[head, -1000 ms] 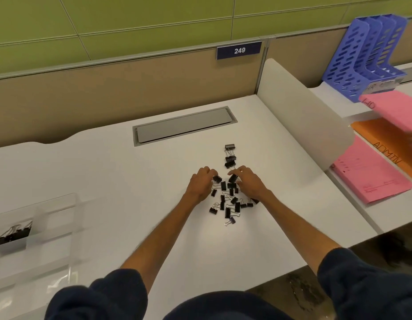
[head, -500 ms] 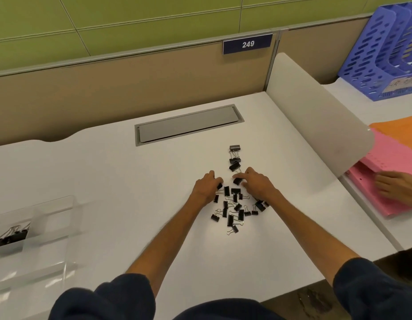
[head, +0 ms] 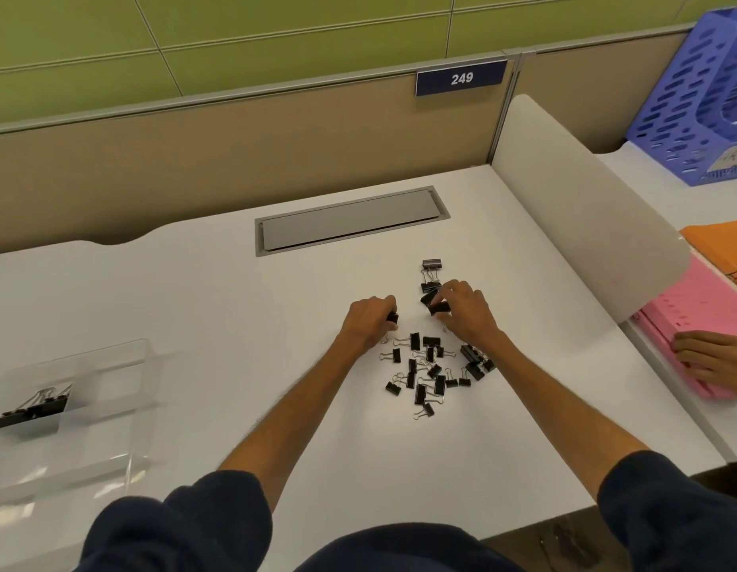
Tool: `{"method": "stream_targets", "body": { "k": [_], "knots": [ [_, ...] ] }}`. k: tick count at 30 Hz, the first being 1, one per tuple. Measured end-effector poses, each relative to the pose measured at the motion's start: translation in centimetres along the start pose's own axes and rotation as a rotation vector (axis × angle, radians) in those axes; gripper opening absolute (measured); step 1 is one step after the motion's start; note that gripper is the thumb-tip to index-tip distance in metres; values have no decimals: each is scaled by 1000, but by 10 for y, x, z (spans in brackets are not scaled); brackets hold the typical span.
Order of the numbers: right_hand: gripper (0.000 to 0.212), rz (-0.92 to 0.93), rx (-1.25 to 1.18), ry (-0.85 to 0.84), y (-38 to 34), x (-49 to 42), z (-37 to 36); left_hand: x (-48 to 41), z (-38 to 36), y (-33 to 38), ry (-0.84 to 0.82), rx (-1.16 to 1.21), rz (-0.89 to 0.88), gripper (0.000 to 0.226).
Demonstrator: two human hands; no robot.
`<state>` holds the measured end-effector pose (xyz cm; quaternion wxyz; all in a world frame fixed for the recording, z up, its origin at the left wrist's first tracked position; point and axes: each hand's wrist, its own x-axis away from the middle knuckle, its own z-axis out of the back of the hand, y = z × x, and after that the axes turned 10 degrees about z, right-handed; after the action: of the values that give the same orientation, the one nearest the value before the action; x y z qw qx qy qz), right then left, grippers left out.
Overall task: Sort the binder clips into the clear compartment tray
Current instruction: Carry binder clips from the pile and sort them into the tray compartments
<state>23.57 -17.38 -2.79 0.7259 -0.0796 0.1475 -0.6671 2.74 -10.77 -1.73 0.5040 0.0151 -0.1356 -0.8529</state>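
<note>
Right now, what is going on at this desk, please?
A person sorts a loose pile of black binder clips on a white desk. The left hand grips one clip and the right hand pinches another clip, at the far side of the pile. The clear compartment tray stands far to the left; a few clips already lie in one compartment. Most clips are not yet sorted.

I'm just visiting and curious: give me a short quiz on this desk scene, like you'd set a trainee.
1. True or false: the clear compartment tray already holds some binder clips.
2. Where does the loose clip pile lie? A: in the tray; B: on the white desk; C: on the pink folders.
3. Fill in: the left hand and right hand each grip a black ____.
Key: 1 true; 2 B; 3 binder clip.
</note>
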Motion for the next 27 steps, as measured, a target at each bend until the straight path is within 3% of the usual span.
{"method": "stream_targets", "body": {
  "k": [3,5,10,15,20,24,27],
  "knots": [
    [11,-49,-98,46,-3,-8,12,-2,9,-1,84,33,-28,37],
    [13,-78,-151,124,-2,-14,19,-2,16,-3,119,16,-43,29],
    [36,-51,-199,184,-12,-23,30,6,29,-10,152,49,-7,19],
    [22,-111,-300,206,-27,-27,29,19,35,-18,116,112,97,29],
    [18,-146,-554,218,-44,-33,22,31,33,-37,57,575,234,19],
    [28,-208,-838,235,-72,-40,11,47,41,-52,27,752,319,21],
    [39,-242,-1011,153,-101,-41,3,58,41,-72,26,810,375,25]
  ]
}}
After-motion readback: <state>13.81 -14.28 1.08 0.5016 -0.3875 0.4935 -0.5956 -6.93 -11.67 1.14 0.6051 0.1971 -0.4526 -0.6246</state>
